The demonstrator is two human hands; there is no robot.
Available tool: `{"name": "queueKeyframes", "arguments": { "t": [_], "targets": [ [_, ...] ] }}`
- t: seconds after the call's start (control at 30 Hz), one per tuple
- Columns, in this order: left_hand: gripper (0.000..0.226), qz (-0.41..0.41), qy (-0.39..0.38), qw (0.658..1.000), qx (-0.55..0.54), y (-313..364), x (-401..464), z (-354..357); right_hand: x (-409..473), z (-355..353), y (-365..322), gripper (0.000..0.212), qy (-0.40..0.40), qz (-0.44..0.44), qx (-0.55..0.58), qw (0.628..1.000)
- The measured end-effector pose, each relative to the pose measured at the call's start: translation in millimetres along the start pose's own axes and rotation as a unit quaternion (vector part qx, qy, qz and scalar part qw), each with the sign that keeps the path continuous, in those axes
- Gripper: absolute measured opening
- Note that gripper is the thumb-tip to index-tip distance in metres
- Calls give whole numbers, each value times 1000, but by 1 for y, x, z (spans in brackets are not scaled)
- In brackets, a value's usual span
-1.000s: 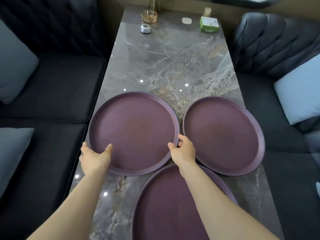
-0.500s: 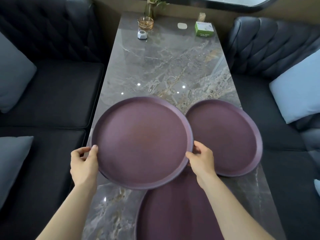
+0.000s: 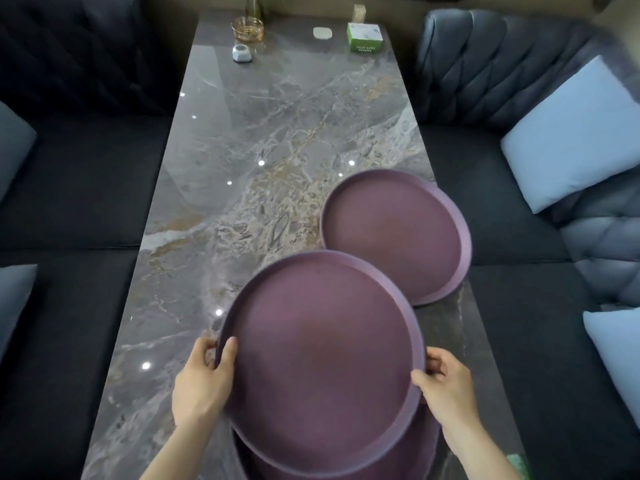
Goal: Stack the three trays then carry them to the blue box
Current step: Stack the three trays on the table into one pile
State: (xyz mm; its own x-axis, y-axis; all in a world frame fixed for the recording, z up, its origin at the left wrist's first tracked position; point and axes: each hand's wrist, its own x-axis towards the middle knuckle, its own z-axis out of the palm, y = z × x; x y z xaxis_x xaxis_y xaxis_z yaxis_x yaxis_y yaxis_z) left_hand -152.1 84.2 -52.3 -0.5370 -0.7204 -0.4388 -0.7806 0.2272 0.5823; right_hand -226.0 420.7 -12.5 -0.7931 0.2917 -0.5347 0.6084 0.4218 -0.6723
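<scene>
Held tray (image 3: 320, 362) gripped by left hand (image 3: 201, 386) and right hand (image 3: 448, 389) above near tray (image 3: 408, 459).

We see three round trays, all matte plum purple: one held tray (image 3: 320, 362), one under it (image 3: 426, 441), one farther off (image 3: 394, 237). The long glossy marble table (image 3: 263, 161) is grey, veined white and tan. Sofa seats (image 3: 79, 188) are black; the cushions (image 3: 575, 133) are pale blue. A small box (image 3: 365, 37) is green and white.
</scene>
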Motion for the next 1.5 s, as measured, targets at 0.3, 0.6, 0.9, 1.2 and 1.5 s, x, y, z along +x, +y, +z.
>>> {"name": "queueKeyframes", "arguments": {
  "t": [0.3, 0.6, 0.9, 1.2, 1.5],
  "targets": [
    [42, 59, 27, 976, 206, 0, -40, -4, -11, -17, 32, 27, 92, -31, -221, 970],
    [28, 119, 11, 952, 281, 3, -45, -5, -16, -22, 36, 18, 126, -43, -258, 957],
    [7, 98, 37, 980, 166, 8, -46, 6, -7, -32, 32, 19, 89, -18, -353, 931],
    [5, 106, 30, 972, 207, 5, -49, 4, -17, -24, 50, 19, 66, -34, -364, 928],
    [108, 343, -72, 882, 316, 20, -66, 32, -13, -8, 56, 80, 44, -207, -412, 886]
  ]
}}
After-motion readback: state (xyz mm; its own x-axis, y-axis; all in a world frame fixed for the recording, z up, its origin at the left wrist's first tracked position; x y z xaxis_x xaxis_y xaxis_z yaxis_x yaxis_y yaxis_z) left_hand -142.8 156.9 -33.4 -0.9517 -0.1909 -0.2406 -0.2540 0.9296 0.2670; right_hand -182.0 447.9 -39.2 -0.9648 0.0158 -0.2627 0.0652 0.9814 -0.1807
